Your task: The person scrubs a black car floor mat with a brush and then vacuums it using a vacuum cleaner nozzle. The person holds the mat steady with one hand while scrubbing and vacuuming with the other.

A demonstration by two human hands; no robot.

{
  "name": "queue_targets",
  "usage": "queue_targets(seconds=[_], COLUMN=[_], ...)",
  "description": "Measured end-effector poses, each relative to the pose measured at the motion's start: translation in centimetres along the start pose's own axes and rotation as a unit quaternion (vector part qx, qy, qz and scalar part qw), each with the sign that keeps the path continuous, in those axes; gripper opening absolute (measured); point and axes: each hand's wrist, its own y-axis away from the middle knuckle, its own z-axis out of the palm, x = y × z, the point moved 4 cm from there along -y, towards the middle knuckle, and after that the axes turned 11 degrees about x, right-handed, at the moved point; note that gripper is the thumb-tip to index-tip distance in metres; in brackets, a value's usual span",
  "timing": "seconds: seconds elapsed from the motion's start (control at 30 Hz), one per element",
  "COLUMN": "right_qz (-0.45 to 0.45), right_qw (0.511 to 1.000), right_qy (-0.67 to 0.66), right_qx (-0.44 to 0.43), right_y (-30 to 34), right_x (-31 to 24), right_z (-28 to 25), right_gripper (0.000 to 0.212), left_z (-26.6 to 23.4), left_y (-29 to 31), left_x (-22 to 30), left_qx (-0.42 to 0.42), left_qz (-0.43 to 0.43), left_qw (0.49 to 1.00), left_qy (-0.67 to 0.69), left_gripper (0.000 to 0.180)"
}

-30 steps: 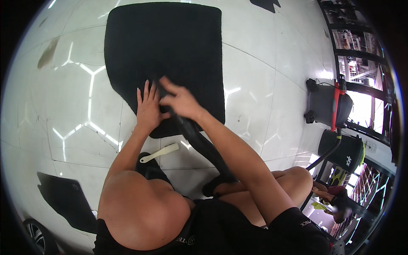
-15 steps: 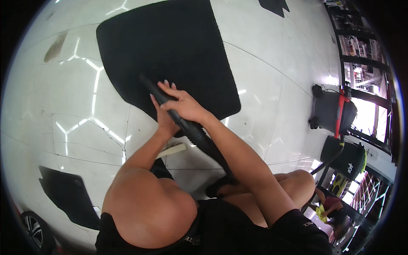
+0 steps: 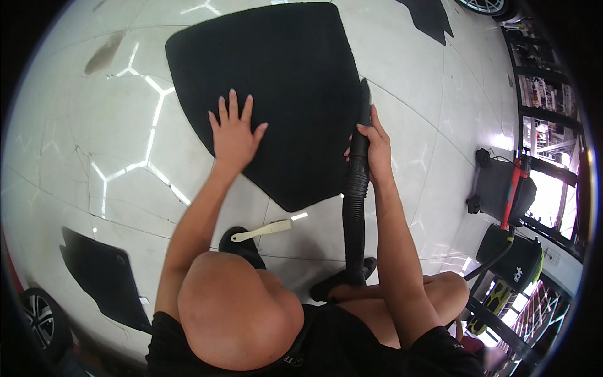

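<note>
A black car floor mat [image 3: 276,81] lies on the pale tiled floor in front of me. My left hand [image 3: 235,138] rests flat on its left part, fingers spread, holding nothing. At the mat's right edge my right hand [image 3: 379,146] is wrapped round a black vacuum hose [image 3: 356,195], just below its narrow crevice nozzle [image 3: 365,100]. The nozzle points away from me along that edge. The hose runs back toward my feet. A cream-handled brush [image 3: 262,230] lies on the floor between the mat and my knees, beside my left shoe.
Another dark mat [image 3: 103,276] lies at the lower left, near a car wheel [image 3: 43,320]. More dark mats [image 3: 430,19] lie at the far right. A dark wheeled machine with a red handle [image 3: 502,188] and a dark bin [image 3: 510,254] stand at the right.
My right hand has carried the nozzle from the mat's middle to its right edge. My left hand has let go of the hose and now lies flat on the mat. The brush shows fully.
</note>
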Motion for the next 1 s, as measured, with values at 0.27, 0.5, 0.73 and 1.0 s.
queue_targets(seconds=[0.27,0.5,0.73,1.0], right_qz=[-0.074,-0.051,-0.076,-0.037], right_qw=[0.963,0.942,0.957,0.984], right_qy=[0.252,0.299,0.263,0.17], right_qx=[0.067,-0.144,-0.099,-0.039], right_y=[-3.2,5.2,2.4,-1.3], right_x=[3.1,5.2,5.7,4.5], right_z=[0.6,6.2,3.5,-1.2], right_gripper=[0.087,0.087,0.087,0.083], left_z=[-1.6,0.5,0.9,0.8], left_y=[1.9,2.8,2.3,2.6], left_x=[5.9,3.3,4.2,3.6], left_qx=[-0.104,-0.023,0.006,-0.005], left_qz=[0.03,0.038,0.037,0.039], left_qw=[0.993,0.994,0.993,0.992], left_qy=[0.045,0.1,0.116,0.117], left_gripper=[0.1,0.108,0.109,0.108])
